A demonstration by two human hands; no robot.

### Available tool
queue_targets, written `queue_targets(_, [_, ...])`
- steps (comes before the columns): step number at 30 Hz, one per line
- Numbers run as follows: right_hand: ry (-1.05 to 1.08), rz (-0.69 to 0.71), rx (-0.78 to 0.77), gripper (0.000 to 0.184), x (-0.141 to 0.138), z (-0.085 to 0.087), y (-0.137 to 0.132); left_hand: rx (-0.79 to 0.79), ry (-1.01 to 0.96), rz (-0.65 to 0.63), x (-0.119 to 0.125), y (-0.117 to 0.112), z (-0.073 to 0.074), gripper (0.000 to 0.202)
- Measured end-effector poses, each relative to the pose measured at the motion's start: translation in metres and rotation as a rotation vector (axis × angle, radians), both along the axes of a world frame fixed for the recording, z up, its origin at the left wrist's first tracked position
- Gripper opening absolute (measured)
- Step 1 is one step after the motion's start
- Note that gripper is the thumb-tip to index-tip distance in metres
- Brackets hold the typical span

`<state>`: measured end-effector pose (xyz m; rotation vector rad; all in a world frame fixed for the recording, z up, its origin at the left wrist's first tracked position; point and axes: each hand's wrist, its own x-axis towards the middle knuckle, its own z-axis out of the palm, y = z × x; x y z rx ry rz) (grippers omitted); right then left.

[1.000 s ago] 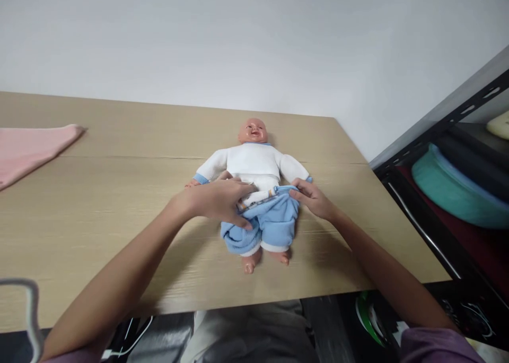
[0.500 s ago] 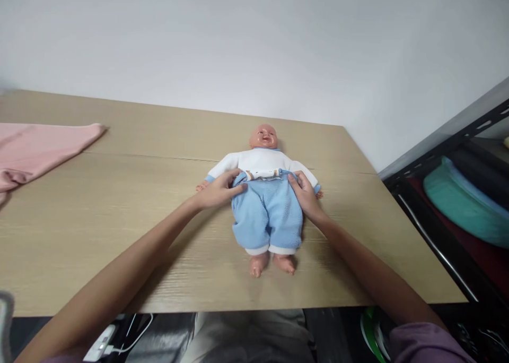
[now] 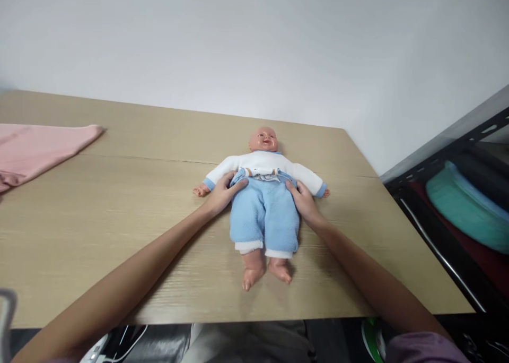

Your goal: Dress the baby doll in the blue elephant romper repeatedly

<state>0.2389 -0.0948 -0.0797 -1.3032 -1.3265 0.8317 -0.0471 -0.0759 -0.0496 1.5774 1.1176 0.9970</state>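
Closest to the camera, a white cable (image 3: pixel 127 337) hangs below the table (image 3: pixel 119 204) edge. Both bare forearms stretch out over the wood toward a doll (image 3: pixel 264 166) lying on its back mid-table, a bit right of center. Its bare feet (image 3: pixel 251 274) point back at the person, head (image 3: pixel 263 139) toward the wall (image 3: pixel 238 44).

It's wearing light blue fleece pants (image 3: pixel 264 219) with white cuffs, pulled all the way up to the waist. The left hand (image 3: pixel 221 195) is at one hip, fingers curled shut around the waistband with the thumb on top. The right hand (image 3: pixel 305 204) does the same at the other hip, closed on the fabric there. Above the hands is a white shirt (image 3: pixel 302 174) with blue cuffs, arms spread out to the sides and flat on the table.

Further back on the left, a pink cloth (image 3: pixel 40 148) lies well apart from the doll. Off the right edge there's a black shelf (image 3: pixel 445 150) with a teal cushion (image 3: pixel 465 206) on it.
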Motion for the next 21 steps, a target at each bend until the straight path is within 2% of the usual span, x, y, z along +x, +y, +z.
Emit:
queue_targets(5, [0.337, 0.089, -0.182, 0.059, 0.005, -0.004, -0.011, -0.147, -0.191, -0.024, -0.003, -0.013, -0.004, 0.056])
queue_targets(8, [0.361, 0.071, -0.172, 0.06, 0.006, -0.001, -0.006, -0.115, -0.265, -0.021, 0.0, -0.011, -0.006, 0.062])
queue_targets(12, [0.219, 0.064, -0.079, 0.053, 0.012, 0.004, -0.001, -0.072, -0.289, -0.032, 0.001, -0.007, -0.008, 0.062])
queue_targets(15, [0.059, 0.103, 0.001, 0.04, 0.016, 0.016, -0.009, -0.072, -0.248, -0.054, -0.002, -0.008, -0.003, 0.056])
queue_targets(19, [-0.375, 0.133, 0.3, 0.026, 0.011, 0.043, -0.023, 0.113, -0.104, -0.056, -0.004, -0.01, 0.017, 0.05])
queue_targets(21, [-0.47, 0.16, 0.404, 0.021, 0.005, 0.056, -0.02, 0.204, -0.073, -0.075, 0.0, -0.006, 0.029, 0.051])
